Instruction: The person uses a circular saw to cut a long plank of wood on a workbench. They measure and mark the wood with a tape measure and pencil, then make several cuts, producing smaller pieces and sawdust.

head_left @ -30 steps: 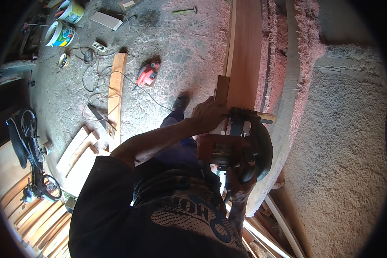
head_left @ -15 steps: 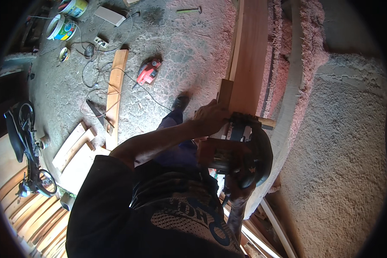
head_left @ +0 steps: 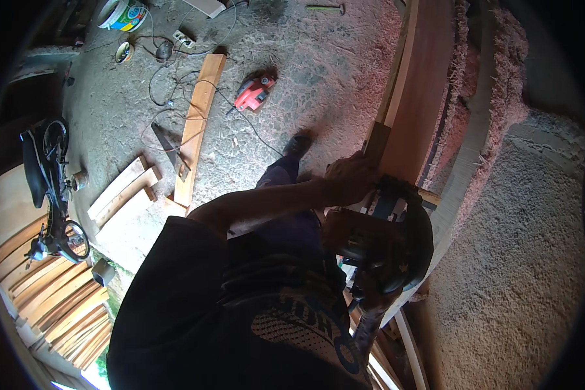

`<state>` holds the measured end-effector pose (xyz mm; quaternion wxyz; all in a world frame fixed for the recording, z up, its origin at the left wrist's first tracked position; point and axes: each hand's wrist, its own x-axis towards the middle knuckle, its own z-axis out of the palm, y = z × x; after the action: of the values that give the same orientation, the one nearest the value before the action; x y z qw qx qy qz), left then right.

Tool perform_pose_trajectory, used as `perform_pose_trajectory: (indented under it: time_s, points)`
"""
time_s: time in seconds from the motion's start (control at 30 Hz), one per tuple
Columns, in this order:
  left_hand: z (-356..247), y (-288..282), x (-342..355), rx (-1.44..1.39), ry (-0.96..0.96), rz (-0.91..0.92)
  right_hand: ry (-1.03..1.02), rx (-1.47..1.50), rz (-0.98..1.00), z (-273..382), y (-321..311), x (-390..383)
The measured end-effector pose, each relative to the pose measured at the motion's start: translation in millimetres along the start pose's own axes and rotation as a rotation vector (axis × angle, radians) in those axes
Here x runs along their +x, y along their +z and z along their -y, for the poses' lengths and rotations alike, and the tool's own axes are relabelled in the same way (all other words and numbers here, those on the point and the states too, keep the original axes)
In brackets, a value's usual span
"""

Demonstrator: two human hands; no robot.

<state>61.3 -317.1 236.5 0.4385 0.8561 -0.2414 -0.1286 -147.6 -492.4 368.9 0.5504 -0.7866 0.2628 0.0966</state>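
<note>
A long reddish board [head_left: 416, 91] lies lengthwise on a workbench of pale timber [head_left: 467, 162], with a narrow strip along its left edge. My left hand [head_left: 350, 177] is closed on a short dark wood block [head_left: 375, 142] at that edge, its fingers curled over it. Just below, a circular saw [head_left: 406, 244] with a dark, rounded guard sits across the board and a short crosspiece. My right hand [head_left: 376, 292], mostly in shadow, is wrapped round the saw's rear handle. The blade and the cut are hidden.
On the floor lie a red power planer [head_left: 253, 94], cords, a power strip [head_left: 183, 40], a plank [head_left: 198, 130], a handsaw [head_left: 172, 153] and offcuts [head_left: 120, 195]. A hammer [head_left: 325, 8] and buckets [head_left: 120, 16] are farther off. A motorbike [head_left: 52, 195] stands left; shavings [head_left: 507, 260] cover the right.
My view has swung, so bench, saw and floor items appear farther right, the floor items also higher. Both hands keep their grips, with no clear movement along the board.
</note>
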Motion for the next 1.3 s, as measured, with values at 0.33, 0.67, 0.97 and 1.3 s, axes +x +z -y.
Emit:
perform_pose_trajectory:
  time_s: [0.33, 0.67, 0.97, 1.3]
  points:
    - [-2.8, 0.7, 2.1, 0.01, -0.054, 0.045, 0.011, 0.057, -0.033, -24.4, -2.7, -1.8]
    - [-7.9, -4.8, 2.5, 0.102, 0.034, 0.029, -0.171, -0.13, -0.053, 14.0, 11.4, 1.3]
    - [-33.6, -13.5, 22.7, 0.429, 0.248, 0.257, -0.365, -0.272, -0.132, 13.8, 16.5, 2.8]
    - [-35.3, -3.1, 31.8, 0.43, 0.415, 0.125, -0.402, -0.176, -0.06, 19.4, 18.1, 8.0]
